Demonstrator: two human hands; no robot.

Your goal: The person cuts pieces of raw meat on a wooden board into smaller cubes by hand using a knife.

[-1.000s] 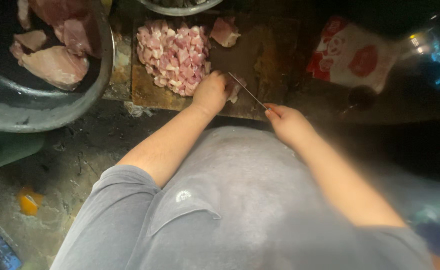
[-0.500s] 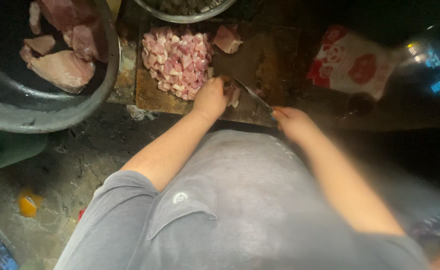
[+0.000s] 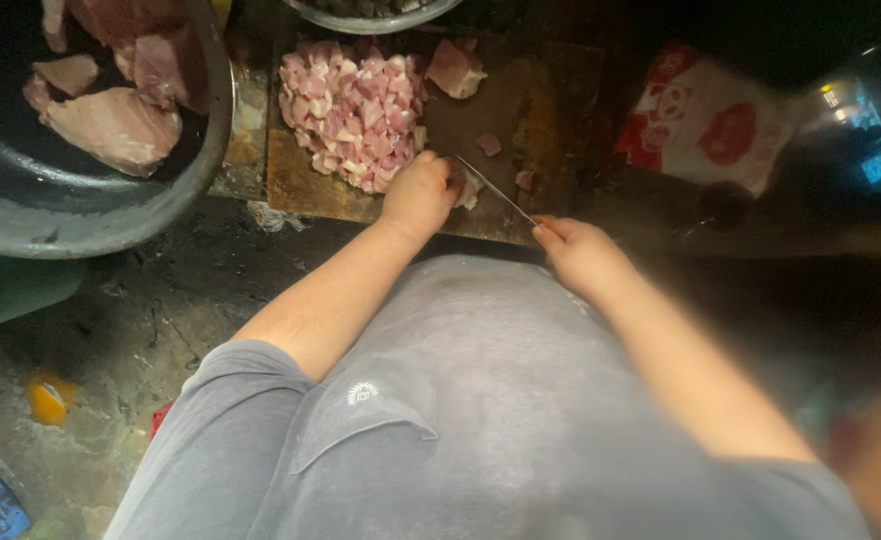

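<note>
My left hand (image 3: 420, 192) presses down on a small piece of raw meat (image 3: 468, 190) at the near edge of a worn wooden cutting board (image 3: 540, 110). My right hand (image 3: 582, 255) grips the handle of a knife (image 3: 495, 188), whose thin blade runs up and left to the meat under my left fingers. A heap of pink meat cubes (image 3: 352, 110) lies on the board just beyond my left hand. A bigger uncut chunk (image 3: 455, 68) sits at the board's far side.
A large dark basin (image 3: 90, 215) at the left holds big slabs of raw meat (image 3: 115, 125). A metal bowl rim (image 3: 370, 18) shows at the top. A red-and-white plastic bag (image 3: 705, 120) lies at the right. The floor below is dirty concrete.
The view has drifted slightly. Both hands stay at the same spot on the board, the knife blade still against the meat under my left hand.
</note>
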